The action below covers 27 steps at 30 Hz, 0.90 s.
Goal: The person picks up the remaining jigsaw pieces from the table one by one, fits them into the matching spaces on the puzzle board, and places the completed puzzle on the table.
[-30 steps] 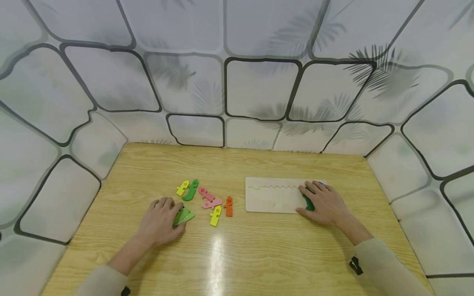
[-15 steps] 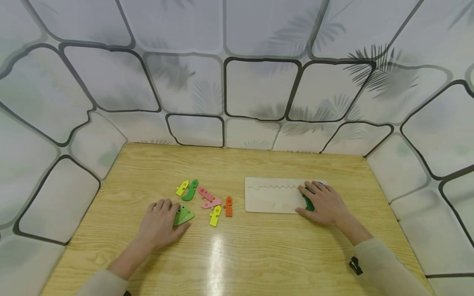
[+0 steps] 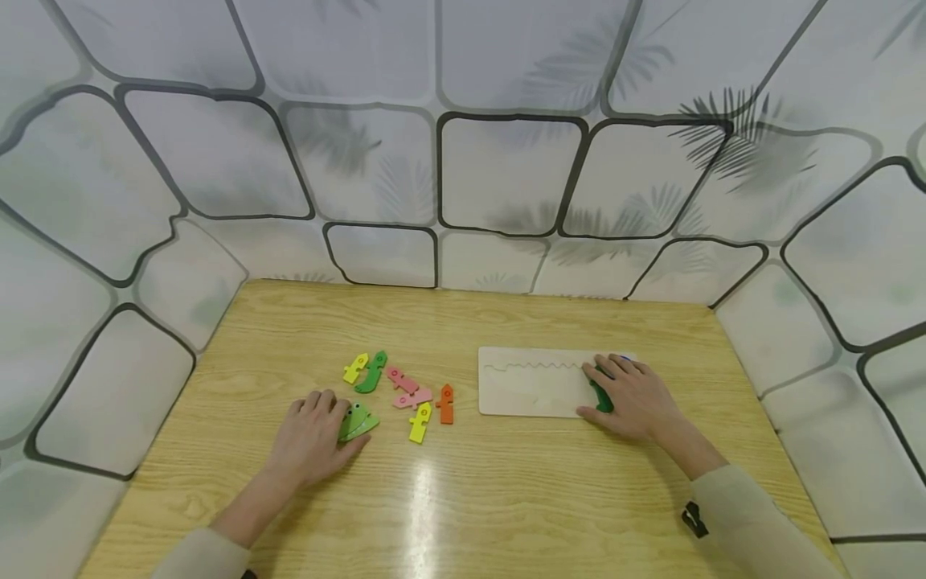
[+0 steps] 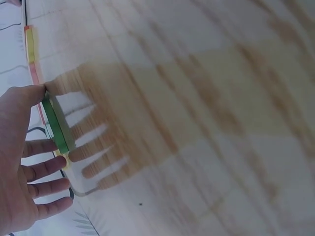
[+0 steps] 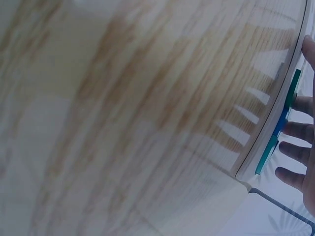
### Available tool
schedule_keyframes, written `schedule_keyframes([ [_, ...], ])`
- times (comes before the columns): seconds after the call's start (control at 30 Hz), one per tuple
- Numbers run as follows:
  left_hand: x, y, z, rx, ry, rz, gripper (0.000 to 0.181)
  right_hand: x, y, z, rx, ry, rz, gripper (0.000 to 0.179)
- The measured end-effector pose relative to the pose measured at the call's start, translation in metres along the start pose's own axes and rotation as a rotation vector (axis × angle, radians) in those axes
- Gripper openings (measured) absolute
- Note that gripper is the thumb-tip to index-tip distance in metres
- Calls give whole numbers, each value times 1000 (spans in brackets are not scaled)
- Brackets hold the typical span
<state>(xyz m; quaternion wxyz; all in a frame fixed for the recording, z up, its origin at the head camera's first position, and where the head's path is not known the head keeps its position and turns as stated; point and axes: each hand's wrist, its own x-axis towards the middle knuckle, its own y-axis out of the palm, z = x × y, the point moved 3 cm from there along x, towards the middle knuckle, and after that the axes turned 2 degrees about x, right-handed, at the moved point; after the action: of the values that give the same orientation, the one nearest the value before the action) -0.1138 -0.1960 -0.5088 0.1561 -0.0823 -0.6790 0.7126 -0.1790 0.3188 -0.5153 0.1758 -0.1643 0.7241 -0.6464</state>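
Note:
My left hand [image 3: 311, 434] lies at the left of a light green crocodile-head puzzle piece [image 3: 359, 421] with eyes and a smile. Its thumb points along the near side of the piece and its fingers are spread; in the left wrist view the green edge [image 4: 58, 129] shows between thumb and index finger. On the right, my right hand [image 3: 633, 398] rests with relaxed fingers over the right end of a pale puzzle board [image 3: 531, 394]. A dark green piece [image 3: 602, 397] and a blue piece [image 5: 281, 121] show under its fingers, beside a teal piece [image 5: 266, 154].
Loose puzzle pieces lie between the hands: a yellow piece [image 3: 356, 368], a green curved piece [image 3: 372, 372], pink pieces [image 3: 413, 397], another yellow piece [image 3: 420, 423] and an orange piece [image 3: 445, 404]. Patterned walls [image 3: 499, 177] enclose the wooden table [image 3: 492, 498] at back and sides.
My left thumb has moved outward, away from the crocodile-head piece, and the hand has shifted very slightly. The right hand, the board and the loose pieces have stayed in place.

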Motion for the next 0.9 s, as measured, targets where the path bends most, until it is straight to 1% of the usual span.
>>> schedule_keyframes([
  [0.27,2,3,3,-37,21,8,56,0,1,0,5,5,9,84],
  [0.4,3,2,3,-45,29,9,53,0,1,0,3,4,9,84],
  [0.67,7,-2,3,-57,53,-37,52,0,0,0,2,5,13,84],
  [0.9,11,-6,2,-57,70,-39,53,-1,-1,0,7,7,21,85],
])
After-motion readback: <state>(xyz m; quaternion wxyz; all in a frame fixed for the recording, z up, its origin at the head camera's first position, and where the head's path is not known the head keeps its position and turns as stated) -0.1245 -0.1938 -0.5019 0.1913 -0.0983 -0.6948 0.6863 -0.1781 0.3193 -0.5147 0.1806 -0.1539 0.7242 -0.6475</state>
